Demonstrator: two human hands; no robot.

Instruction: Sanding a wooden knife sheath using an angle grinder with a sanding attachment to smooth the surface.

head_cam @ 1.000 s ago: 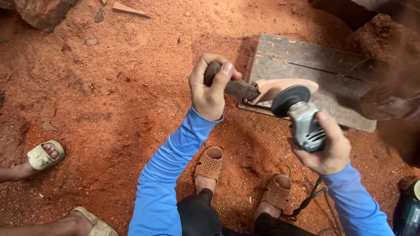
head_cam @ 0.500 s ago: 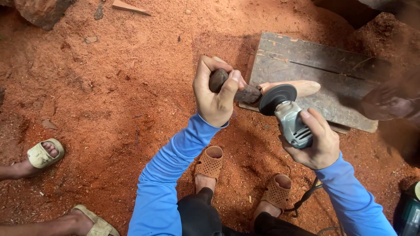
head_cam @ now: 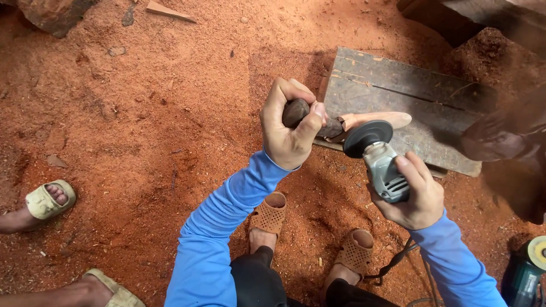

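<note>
- The left hand (head_cam: 289,133) is clenched around the dark, rough end of a wooden piece (head_cam: 341,124); the thumb is pressed over the top.
- The right hand (head_cam: 414,193) is wrapped around the grey body of an angle grinder (head_cam: 380,162); its dark disc (head_cam: 367,138) is held against the underside of the wooden piece, touching or very nearly so.
- The wooden piece is held in the air, just above the near edge of a weathered grey plank (head_cam: 398,96) that lies on the ground.
- Progress, as a judgement: the far end of the piece is already pale, smooth and rounded; the gripped end is dark and unworked. About 1 half appears shaped; the dark half is judged left to do.
- A power cord (head_cam: 392,264) is seen trailing down from the grinder, between 2 perforated brown sandals (head_cam: 269,213) on the person's own feet.
- The ground is covered in red-brown sawdust (head_cam: 170,113).
- At the left edge, 2 feet in pale sandals (head_cam: 45,200) of another person are noted.
- A second power tool (head_cam: 526,273), green, is partly visible at the lower right corner.
</note>
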